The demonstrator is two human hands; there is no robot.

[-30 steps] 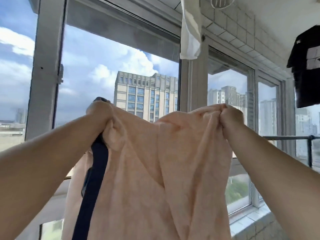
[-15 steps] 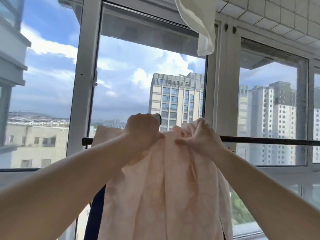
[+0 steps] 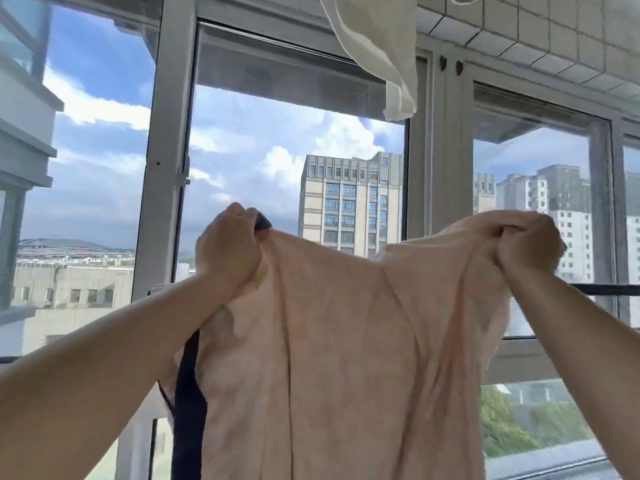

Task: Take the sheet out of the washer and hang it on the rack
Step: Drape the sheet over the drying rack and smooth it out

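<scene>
Window behind; hands grip creased peach sheet.

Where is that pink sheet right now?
In the head view the sheet hangs mid-frame before the window, its top edge stretched between the left hand and right hand, covering the dark rail behind it.
</scene>
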